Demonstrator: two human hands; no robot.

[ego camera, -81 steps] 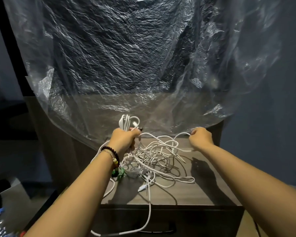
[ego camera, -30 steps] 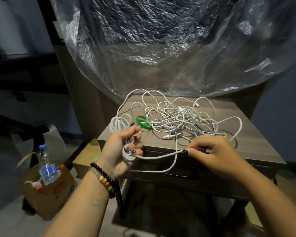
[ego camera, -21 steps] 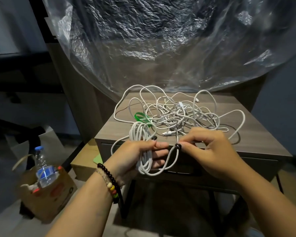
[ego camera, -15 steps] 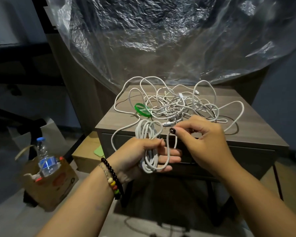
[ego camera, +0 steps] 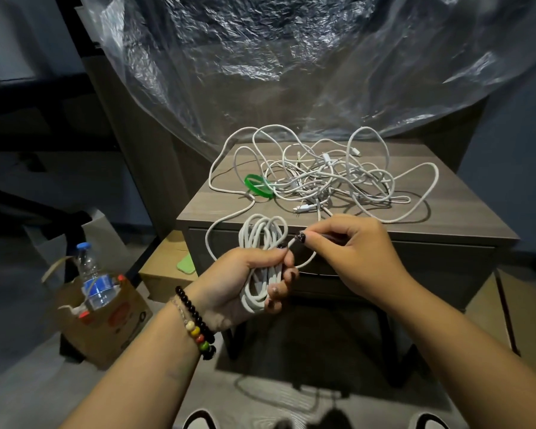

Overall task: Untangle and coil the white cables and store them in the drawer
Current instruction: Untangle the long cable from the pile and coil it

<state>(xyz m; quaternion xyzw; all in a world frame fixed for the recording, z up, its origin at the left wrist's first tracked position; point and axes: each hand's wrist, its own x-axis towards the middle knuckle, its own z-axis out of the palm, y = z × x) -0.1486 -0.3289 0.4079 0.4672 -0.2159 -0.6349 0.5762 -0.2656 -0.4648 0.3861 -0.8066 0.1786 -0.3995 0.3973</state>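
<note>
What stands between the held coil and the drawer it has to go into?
The drawer is shut, so its own front blocks the way. The left hand grips the coil just in front of it and the right hand pinches the cable end; nothing else visible lies between.

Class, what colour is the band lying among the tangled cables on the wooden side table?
Green band; the head view shows it best.
</note>
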